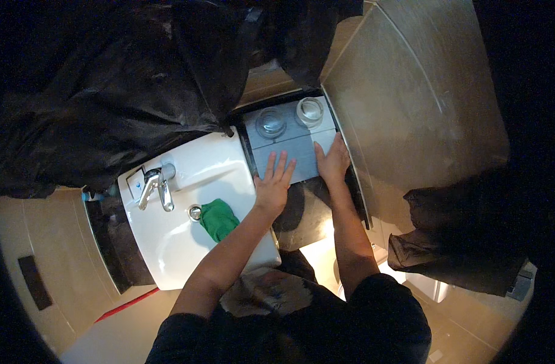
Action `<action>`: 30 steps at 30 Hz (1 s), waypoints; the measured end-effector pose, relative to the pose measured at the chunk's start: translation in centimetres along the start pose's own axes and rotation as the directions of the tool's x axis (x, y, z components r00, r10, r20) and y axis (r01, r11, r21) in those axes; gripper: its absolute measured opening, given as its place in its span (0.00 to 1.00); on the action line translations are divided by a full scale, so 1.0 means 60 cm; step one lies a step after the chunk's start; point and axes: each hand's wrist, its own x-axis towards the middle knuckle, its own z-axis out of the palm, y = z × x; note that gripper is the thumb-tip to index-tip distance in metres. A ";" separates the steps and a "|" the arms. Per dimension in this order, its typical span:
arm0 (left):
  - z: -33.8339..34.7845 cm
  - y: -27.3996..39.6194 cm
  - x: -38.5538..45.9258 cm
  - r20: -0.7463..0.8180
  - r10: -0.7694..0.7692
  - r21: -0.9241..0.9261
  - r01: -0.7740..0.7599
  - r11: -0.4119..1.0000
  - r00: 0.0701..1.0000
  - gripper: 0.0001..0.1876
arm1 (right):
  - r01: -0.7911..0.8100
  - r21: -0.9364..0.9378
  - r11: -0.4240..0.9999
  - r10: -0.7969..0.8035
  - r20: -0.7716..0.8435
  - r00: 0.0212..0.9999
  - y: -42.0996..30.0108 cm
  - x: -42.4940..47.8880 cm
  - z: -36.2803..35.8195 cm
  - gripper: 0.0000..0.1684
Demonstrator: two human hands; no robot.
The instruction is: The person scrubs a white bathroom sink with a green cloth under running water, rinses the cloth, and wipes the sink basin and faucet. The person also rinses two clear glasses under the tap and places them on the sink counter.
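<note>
A grey board or tray (286,159) with a line across it lies on a dark counter, right of the basin. My left hand (273,189) rests palm down at its near left part, fingers spread over the surface. At its right edge is my right hand (335,163), thumb apart from the fingers and reaching over the board; what its outer fingers touch is hidden. Two round clear glass vessels stand at the board's far end: one glass vessel (271,123) on the left, and another glass vessel (311,112) near the right corner.
Left of the board is a white washbasin (168,255) with a chrome mixer tap (155,184) and a drain (194,212). A green cloth (218,219) lies beside the drain. Black plastic sheeting (122,100) hangs behind the basin. A tiled wall (413,104) rises at right.
</note>
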 end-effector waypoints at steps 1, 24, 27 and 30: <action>-0.001 0.000 -0.003 -0.005 -0.005 0.002 0.005 1.000 1.000 0.39 | -0.002 0.000 1.000 0.002 0.009 1.000 -0.002 -0.005 -0.002 0.49; -0.029 -0.022 -0.011 0.027 0.082 -0.113 -0.078 0.990 0.996 0.29 | 0.083 0.051 0.995 -0.077 -0.106 0.991 -0.011 -0.005 -0.003 0.46; -0.052 -0.046 -0.066 -0.279 0.109 -0.371 -0.212 0.904 0.954 0.19 | 0.322 0.073 0.944 -0.280 -0.341 0.898 -0.015 -0.050 -0.012 0.38; -0.065 -0.106 -0.175 -0.284 -0.064 -0.471 -0.081 0.878 0.957 0.13 | 0.435 0.322 0.841 -0.350 -0.291 0.891 -0.077 -0.147 -0.045 0.28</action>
